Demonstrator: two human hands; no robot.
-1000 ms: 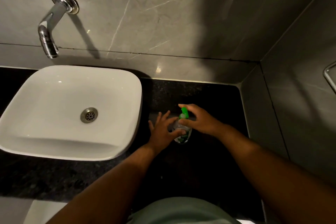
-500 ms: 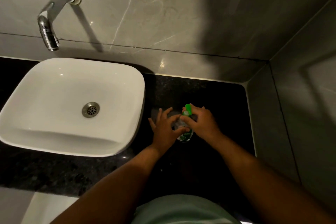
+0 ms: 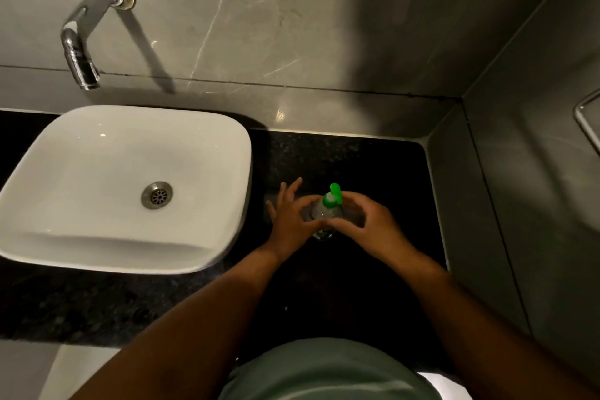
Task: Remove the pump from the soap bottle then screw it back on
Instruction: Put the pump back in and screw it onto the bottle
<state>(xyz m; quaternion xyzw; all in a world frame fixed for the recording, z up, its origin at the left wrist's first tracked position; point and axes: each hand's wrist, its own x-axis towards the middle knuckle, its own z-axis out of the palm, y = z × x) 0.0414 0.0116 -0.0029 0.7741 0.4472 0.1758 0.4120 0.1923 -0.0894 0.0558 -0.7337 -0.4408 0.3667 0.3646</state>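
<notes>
A clear soap bottle [image 3: 319, 213] with a green pump [image 3: 332, 196] stands upright on the black counter [image 3: 357, 159], right of the sink. My left hand [image 3: 290, 221] steadies the bottle's left side with thumb and forefinger, its other fingers spread. My right hand [image 3: 367, 224] curls around the bottle's right side, its thumb and fingers at the neck just under the green pump. The pump sits on the bottle, spout pointing away from me. The bottle's lower part is hidden by my hands.
A white square basin [image 3: 130, 185] sits on the counter at left, with a chrome wall tap [image 3: 81, 52] above it. Grey marble walls close off the back and right side. A metal rail [image 3: 584, 123] shows at the far right edge.
My right hand has slid down from on top of the pump head to the bottle's neck and side. My left hand stays on the bottle. The view has shifted slightly.
</notes>
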